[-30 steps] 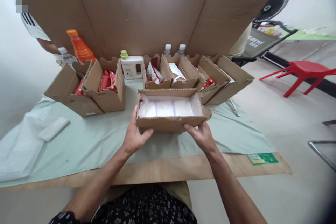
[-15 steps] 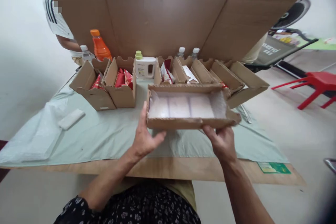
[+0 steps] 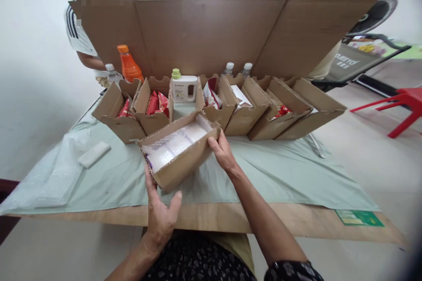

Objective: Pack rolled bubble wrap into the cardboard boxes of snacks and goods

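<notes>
A cardboard box (image 3: 184, 163), tilted and turned at an angle, is held above the green cloth in front of the row of boxes. Plastic-wrapped pale packs (image 3: 178, 145) lie inside it. My left hand (image 3: 161, 208) supports its near left corner, thumb spread away from the fingers. At the right end, my right hand (image 3: 222, 151) grips the box with the thumb on its near side. Behind it, a white jug (image 3: 184, 89) with a green cap stands in a gap between upright boxes. Red packets (image 3: 157, 103) fill the box left of the jug.
Several cardboard boxes (image 3: 257, 118) line the back right, before a tall cardboard panel (image 3: 207, 35). Bubble wrap (image 3: 56, 175) and a white pad (image 3: 94, 154) lie left. An orange bottle (image 3: 130, 66) stands behind. A person (image 3: 81, 39) is beyond the panel; a red stool (image 3: 402, 107) is right.
The held box has moved left and nearer to me, and has rotated so its right end points away. Both hands have moved left with it.
</notes>
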A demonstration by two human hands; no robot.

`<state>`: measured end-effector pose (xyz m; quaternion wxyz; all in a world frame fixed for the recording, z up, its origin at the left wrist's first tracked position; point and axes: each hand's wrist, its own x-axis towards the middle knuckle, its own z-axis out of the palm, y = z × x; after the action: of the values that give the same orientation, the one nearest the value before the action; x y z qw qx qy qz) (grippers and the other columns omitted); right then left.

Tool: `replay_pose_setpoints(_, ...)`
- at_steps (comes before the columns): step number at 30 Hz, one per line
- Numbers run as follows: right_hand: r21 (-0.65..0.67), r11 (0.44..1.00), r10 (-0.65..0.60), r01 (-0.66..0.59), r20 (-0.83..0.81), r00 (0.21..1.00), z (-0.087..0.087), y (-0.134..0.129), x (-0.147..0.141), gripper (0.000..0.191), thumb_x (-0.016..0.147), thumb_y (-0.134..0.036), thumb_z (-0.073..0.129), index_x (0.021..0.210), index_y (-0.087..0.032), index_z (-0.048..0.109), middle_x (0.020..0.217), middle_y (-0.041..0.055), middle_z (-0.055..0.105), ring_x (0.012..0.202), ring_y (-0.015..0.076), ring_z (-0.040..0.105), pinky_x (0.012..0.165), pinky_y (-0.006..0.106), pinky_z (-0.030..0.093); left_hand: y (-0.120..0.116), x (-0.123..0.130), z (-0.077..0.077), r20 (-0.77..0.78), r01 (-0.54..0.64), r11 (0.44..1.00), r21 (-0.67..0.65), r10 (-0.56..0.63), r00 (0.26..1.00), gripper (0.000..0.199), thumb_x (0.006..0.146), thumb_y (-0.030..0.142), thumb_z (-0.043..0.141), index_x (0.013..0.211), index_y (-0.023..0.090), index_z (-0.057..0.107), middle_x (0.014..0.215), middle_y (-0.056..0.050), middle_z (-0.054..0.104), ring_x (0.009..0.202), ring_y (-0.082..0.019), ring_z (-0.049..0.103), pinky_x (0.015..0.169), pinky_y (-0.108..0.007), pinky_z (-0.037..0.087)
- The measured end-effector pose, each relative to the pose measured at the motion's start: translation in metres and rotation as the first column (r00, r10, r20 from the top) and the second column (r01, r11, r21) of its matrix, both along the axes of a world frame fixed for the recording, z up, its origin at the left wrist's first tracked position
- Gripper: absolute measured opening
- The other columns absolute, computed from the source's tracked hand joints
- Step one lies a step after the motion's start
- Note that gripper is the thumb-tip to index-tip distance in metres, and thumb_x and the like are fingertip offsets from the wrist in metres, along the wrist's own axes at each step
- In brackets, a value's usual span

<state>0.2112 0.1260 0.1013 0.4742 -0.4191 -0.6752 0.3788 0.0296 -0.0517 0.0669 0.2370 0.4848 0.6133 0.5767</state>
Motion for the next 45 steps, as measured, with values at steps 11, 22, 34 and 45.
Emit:
replay_pose_setpoints(11, 0.034, 0.991, -0.135, 0.133, 0.075, 0.988, -0.015, 0.009, -0.059, 0.096, 0.097, -0.081, 0.026, 0.166, -0.015, 0.026, 0.172, 0.0172, 0.03, 0.161, 0.0294, 0.025, 0.132, 0.052, 0.021, -0.029, 0.016, -0.019, -0.119, 0.068, 0.997, -0.019, -0.07, 0.99, 0.104, 0.09, 0.02, 0.066, 0.169, 0.038, 0.001, 0.179, -0.006, -0.007, 0.165, -0.038, 0.01, 0.131, -0.059, 0.027)
replay_pose_setpoints(22, 0.014, 0.998, -0.055, 0.056, -0.089, 0.995, -0.05, 0.008, -0.05, 0.085, 0.099, -0.079, 0.026, 0.161, -0.023, 0.041, 0.169, 0.0088, 0.039, 0.158, 0.0258, 0.034, 0.132, 0.047, 0.025, -0.016, 0.043, -0.024, -0.22, 0.193, 0.981, 0.016, -0.184, 0.958, 0.099, 0.089, 0.011, 0.06, 0.169, 0.038, 0.007, 0.179, -0.006, -0.009, 0.165, -0.04, -0.001, 0.128, -0.07, 0.025)
replay_pose_setpoints(34, -0.176, 0.941, -0.317, 0.287, -0.176, 0.932, -0.096, 0.017, -0.045, 0.065, 0.1, -0.07, 0.03, 0.131, -0.023, 0.063, 0.144, 0.0121, 0.063, 0.136, 0.026, 0.055, 0.117, 0.049, 0.043, 0.089, 0.052, -0.027, -0.345, 0.194, 0.974, 0.12, -0.142, 0.928, 0.099, 0.087, 0.011, 0.061, 0.168, 0.036, 0.011, 0.179, -0.011, -0.012, 0.165, -0.04, -0.004, 0.129, -0.069, 0.015)
replay_pose_setpoints(45, -0.225, 0.904, -0.413, 0.363, -0.246, 0.877, -0.102, 0.021, -0.048, 0.057, 0.099, -0.065, 0.038, 0.124, -0.021, 0.064, 0.129, 0.0133, 0.071, 0.12, 0.0257, 0.065, 0.104, 0.045, 0.051, 0.179, 0.03, -0.062, -0.42, 0.3, 0.934, -0.195, -0.356, 0.835, 0.069, 0.094, 0.032, 0.052, 0.159, 0.012, 0.038, 0.16, -0.022, 0.05, 0.151, -0.036, 0.045, 0.127, -0.061, 0.031)
